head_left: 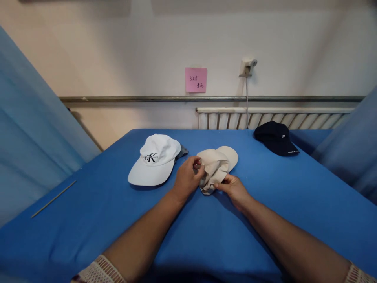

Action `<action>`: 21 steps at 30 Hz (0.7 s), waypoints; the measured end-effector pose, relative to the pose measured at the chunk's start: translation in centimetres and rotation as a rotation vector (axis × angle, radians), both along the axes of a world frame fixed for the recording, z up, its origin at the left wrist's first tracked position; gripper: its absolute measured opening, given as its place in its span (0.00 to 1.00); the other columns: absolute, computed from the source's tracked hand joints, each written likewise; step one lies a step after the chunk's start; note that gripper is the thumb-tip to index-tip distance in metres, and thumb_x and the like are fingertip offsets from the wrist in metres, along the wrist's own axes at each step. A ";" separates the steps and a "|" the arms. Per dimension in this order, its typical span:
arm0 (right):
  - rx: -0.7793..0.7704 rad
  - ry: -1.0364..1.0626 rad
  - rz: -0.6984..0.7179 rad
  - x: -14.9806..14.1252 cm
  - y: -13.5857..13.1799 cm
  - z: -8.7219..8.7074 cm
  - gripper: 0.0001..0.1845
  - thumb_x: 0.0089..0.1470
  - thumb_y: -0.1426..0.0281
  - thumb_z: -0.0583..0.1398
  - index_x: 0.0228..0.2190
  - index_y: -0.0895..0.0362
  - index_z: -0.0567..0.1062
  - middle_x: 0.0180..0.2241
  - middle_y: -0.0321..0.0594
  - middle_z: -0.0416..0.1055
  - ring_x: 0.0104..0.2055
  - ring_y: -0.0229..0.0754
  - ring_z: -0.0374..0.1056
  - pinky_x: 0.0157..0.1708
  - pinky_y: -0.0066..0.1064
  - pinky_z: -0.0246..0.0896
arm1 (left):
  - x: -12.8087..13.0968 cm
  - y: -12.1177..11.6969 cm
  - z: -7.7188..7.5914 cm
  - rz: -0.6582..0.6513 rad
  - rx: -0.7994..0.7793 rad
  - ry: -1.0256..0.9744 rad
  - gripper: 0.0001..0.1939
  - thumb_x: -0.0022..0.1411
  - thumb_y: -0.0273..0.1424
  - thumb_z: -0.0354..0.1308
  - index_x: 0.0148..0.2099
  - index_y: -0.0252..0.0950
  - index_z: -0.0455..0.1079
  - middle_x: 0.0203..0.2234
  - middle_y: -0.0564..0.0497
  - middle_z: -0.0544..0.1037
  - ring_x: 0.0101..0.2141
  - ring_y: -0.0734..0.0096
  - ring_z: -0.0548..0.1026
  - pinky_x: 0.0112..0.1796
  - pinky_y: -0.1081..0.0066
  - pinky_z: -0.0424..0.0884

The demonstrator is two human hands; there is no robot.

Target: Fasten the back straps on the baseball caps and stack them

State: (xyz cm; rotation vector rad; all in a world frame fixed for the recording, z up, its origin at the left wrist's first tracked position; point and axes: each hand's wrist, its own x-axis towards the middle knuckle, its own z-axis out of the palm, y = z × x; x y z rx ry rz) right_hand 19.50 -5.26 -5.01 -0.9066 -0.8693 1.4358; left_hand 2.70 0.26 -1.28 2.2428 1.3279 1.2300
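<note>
A beige baseball cap [216, 162] lies crumpled on the blue-covered surface, its brim pointing away to the upper right. My left hand [188, 175] is at the cap's left side, its fingers curled in and pinching the fabric. On the near edge, by the back opening, my right hand [234, 190] grips the cap between thumb and fingers. Left of my hands sits a white baseball cap [159, 149] with black letters, brim facing me. Part of a dark grey cloth item [182, 151] shows behind it.
A black cap [273, 135] rests at the back right of the blue sheet [294, 196]. A thin stick [53, 199] lies near the left edge. Blue curtains [32, 129] hang on both sides. Behind are a radiator [224, 119], a metal rail [141, 99] and a plugged socket [245, 67].
</note>
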 end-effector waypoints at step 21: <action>-0.333 0.401 0.181 0.8 0.0 0.1 0.08 0.48 0.70 0.67 0.32 0.57 0.76 0.35 0.41 0.78 0.35 0.39 0.73 0.37 0.31 0.67 | -2.6 1.8 3.0 0.063 -0.022 -0.263 0.18 0.56 0.30 0.60 0.49 0.36 0.63 0.34 0.50 0.76 0.28 0.76 0.71 0.32 0.72 0.69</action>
